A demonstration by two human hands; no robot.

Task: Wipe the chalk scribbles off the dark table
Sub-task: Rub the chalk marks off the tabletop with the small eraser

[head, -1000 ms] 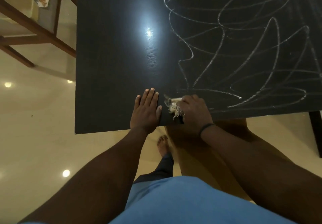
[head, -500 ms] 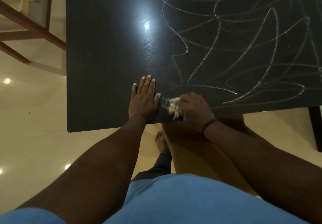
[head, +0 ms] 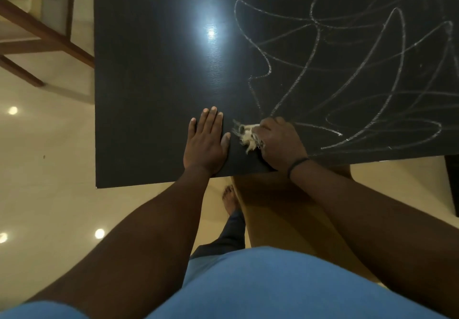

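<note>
Both hands stay low at the near edge of the bench (head: 149,95), left hand (head: 206,142) flat and empty, right hand (head: 280,142) clenched on a frayed rag (head: 247,135) nudged into the chalk scribbles (head: 347,70), nearly all still unwiped to the right.

table (head: 154,95): dark, fine wood grain, semi-gloss with a lamp glare | chalk scribbles (head: 347,70): powdery, matt white | rag (head: 247,136): frayed pale cloth, possibly cotton waste | floor (head: 49,169): glossy cream tile
</note>
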